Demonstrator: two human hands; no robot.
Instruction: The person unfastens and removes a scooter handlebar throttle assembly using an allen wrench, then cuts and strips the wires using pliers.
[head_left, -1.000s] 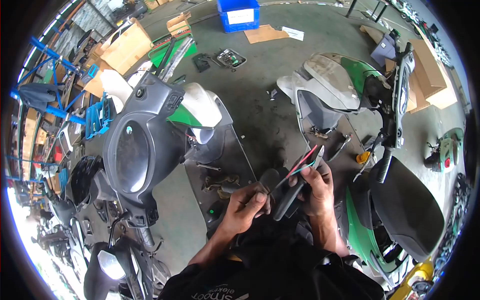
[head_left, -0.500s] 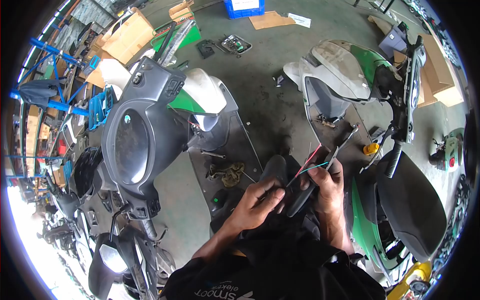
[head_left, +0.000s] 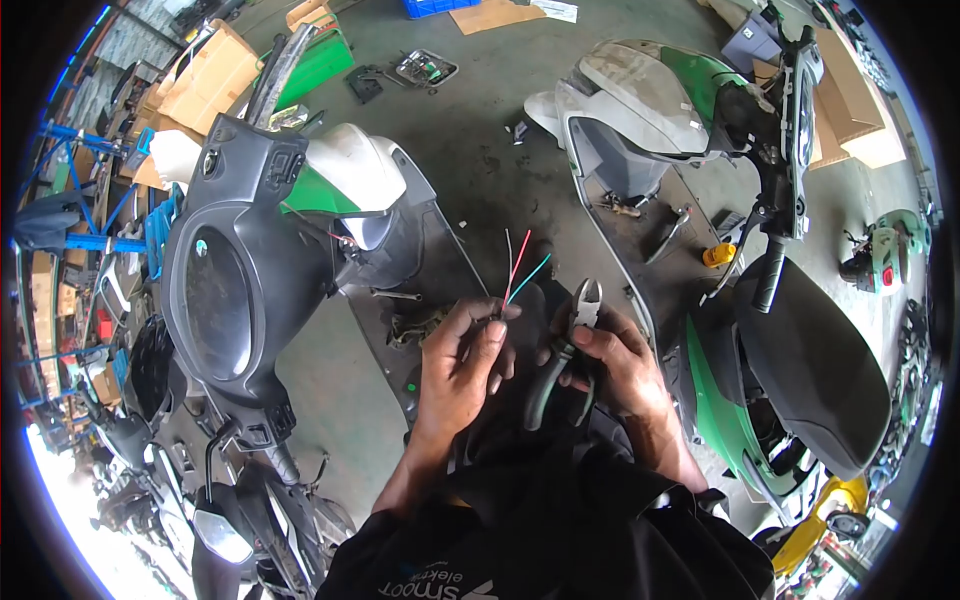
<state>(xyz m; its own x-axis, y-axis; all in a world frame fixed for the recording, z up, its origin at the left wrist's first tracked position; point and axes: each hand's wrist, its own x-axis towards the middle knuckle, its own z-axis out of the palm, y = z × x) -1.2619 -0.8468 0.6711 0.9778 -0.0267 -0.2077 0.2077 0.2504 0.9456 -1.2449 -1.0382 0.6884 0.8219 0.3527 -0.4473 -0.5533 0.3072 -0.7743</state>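
Note:
My left hand (head_left: 455, 370) pinches a small bundle of thin wires (head_left: 516, 265) between thumb and fingers. Their free ends, red, green and a greyish one, fan upward above the fingertips. The lower part of the bundle is hidden in the hand. In my right hand (head_left: 625, 365) is a pair of diagonal cutters (head_left: 587, 301), jaws upward, with the dark handles (head_left: 543, 392) hanging below my fingers. The cutters are apart from the wires.
A scooter with a dark front panel (head_left: 225, 300) stands at left, and a white-green scooter (head_left: 640, 95) at right. A black seat (head_left: 815, 370) is close to my right arm. On the right footboard lie a wrench-like tool (head_left: 670, 235) and a yellow object (head_left: 718, 255).
My hands have moved apart. The wires now stand upright in my left hand, and the cutters have turned so their jaws show clearly. The view has shifted, moving the surroundings up and left.

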